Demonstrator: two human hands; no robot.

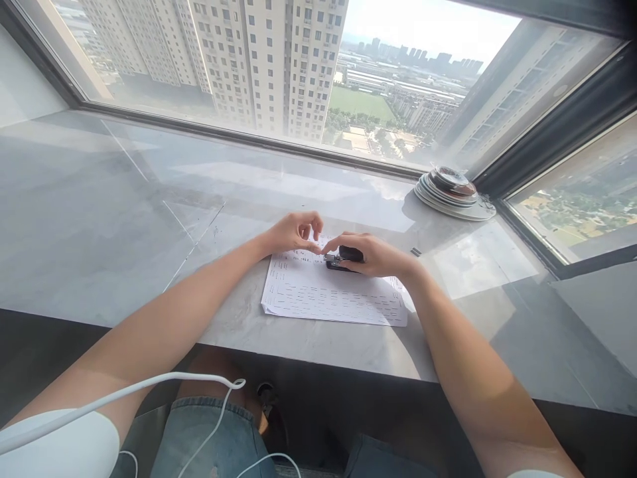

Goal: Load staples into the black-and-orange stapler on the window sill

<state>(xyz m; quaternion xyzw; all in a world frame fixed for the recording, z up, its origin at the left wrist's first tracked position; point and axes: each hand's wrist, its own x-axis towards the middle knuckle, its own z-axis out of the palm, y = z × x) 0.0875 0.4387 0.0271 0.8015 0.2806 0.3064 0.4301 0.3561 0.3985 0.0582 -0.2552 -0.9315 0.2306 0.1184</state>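
Observation:
My right hand [375, 255] is closed around a small black stapler [338, 264]. Its silvery front end points left, toward my other hand. Beneath lies a stack of white paper sheets [333, 302] covered with rows of short dark marks, its lower left corner slightly lifted. My left hand [293, 234] rests over the upper left part of the paper, fingers curved and thumb stretched toward the stapler's front. A gap shows between that thumb and the fingers, and I see nothing held there. The thumb tip is close to my right index finger; whether they touch I cannot tell.
A grey marble-patterned sill [223, 192] carries the paper, with its front edge near my legs. A stack of plates [450, 192] stands in the window corner. Small dark pieces [416, 251] lie right of the stapler. A white cable [164, 377] crosses my lap.

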